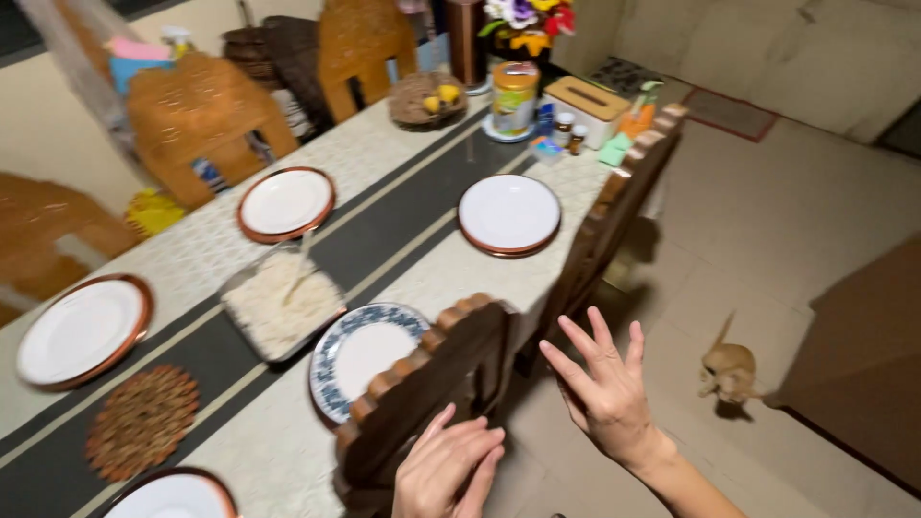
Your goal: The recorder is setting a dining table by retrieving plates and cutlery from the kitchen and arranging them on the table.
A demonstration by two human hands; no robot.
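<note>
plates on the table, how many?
5. Copper-rimmed: far left, far right, left edge, bottom edge, partly cut off. Blue-patterned plate sits behind the near chair, partly hidden. More may lie out of frame.

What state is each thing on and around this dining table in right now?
Left hand: fingers resting on the chair back.
Right hand: open, fingers spread, holding nothing.
Wooden chair: pushed up to the table.
Blue-rimmed plate: empty.
Copper-rimmed plates: empty.
Glass dish: filled with rice, spoon in it.
Round trivet: bare.
</note>
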